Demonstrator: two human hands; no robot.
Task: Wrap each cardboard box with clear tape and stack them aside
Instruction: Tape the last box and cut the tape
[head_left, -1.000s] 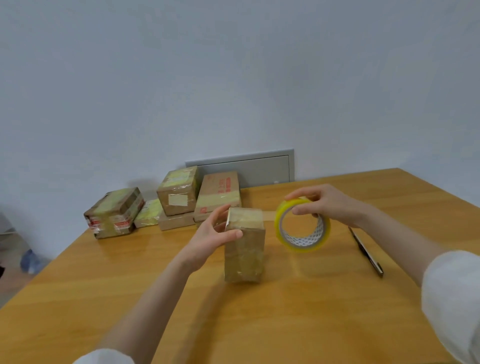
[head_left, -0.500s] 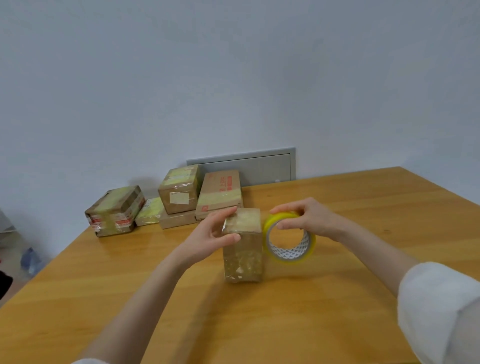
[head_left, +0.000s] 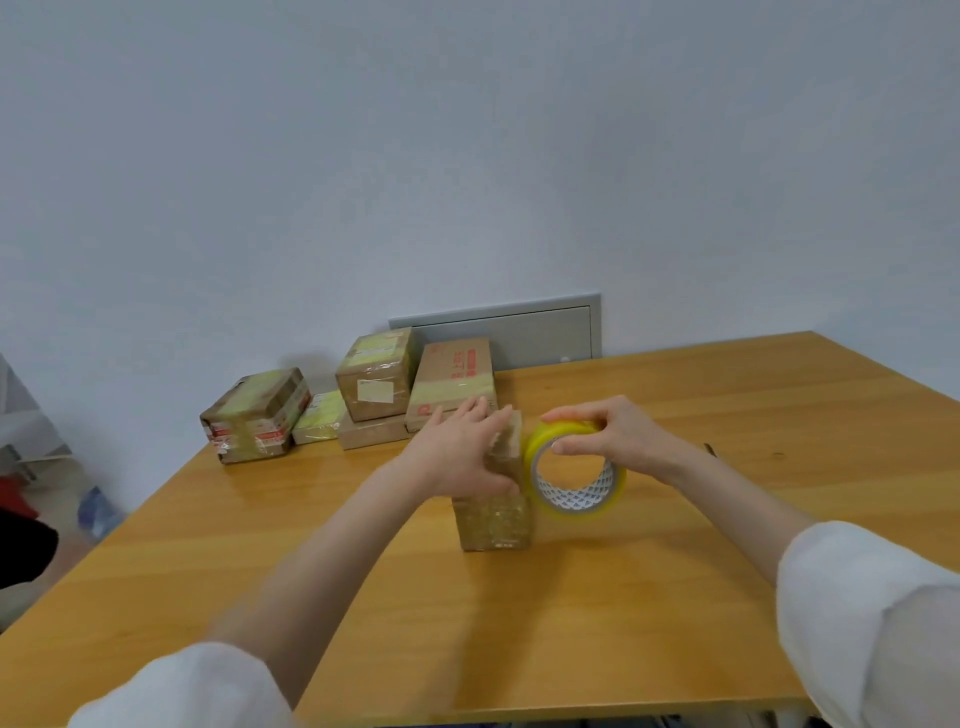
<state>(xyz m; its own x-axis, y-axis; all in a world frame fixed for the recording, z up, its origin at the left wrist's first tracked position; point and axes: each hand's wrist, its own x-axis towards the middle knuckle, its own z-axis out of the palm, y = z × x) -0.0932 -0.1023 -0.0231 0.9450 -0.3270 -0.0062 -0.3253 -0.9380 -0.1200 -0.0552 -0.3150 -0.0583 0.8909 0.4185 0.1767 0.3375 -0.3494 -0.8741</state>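
- My left hand (head_left: 457, 457) lies flat, fingers straight, pressing the upright brown cardboard box (head_left: 496, 519), which stands on the wooden table (head_left: 675, 597) under its palm.
- My right hand (head_left: 618, 441) grips the yellow-rimmed roll of clear tape (head_left: 576, 512), held just beside my left fingertips.
- I judge the box light, stiff and tape-slick; I'd hold its top corners.
- Taped brown boxes (head_left: 374, 384) are stacked beyond my left hand, well apart; nothing blocks the wrap.

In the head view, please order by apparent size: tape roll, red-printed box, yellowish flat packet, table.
Largest: table
Next, unranked: tape roll and red-printed box look alike; roll is nearer
Smallest: yellowish flat packet
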